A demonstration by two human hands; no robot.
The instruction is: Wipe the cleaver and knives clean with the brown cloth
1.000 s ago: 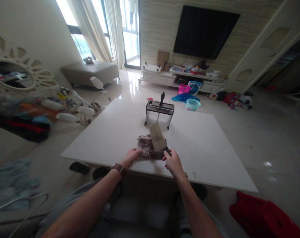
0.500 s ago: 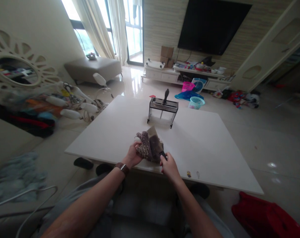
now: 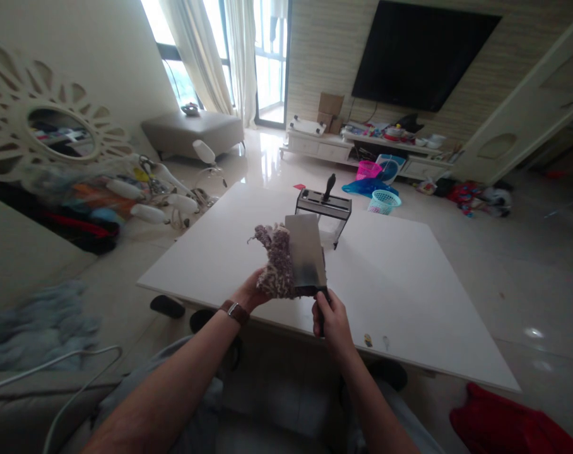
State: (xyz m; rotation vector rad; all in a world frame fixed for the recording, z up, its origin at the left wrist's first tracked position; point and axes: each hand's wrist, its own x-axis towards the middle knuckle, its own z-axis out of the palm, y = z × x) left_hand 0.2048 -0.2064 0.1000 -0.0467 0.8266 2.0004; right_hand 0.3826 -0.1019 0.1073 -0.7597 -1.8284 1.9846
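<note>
My right hand [image 3: 332,321] grips the black handle of a cleaver [image 3: 306,251], whose broad steel blade stands upright above the near edge of the white table [image 3: 400,284]. My left hand [image 3: 252,292], with a brown watch on its wrist, holds a fuzzy brown-and-cream cloth [image 3: 276,263] bunched against the blade's left face. Both are lifted off the tabletop. Behind them on the table stands a clear knife rack [image 3: 322,212] with one black-handled knife stuck in it.
Small specks lie on the table near its front edge. A grey bench, a low TV cabinet with a wall TV, plastic baskets and a clutter of toys stand on the floor beyond. A red object [image 3: 513,422] sits on the floor at lower right.
The cloth lay flat on the table with the cleaver over it; my left hand gathered the cloth, and both cloth and cleaver have risen, the blade now upright.
</note>
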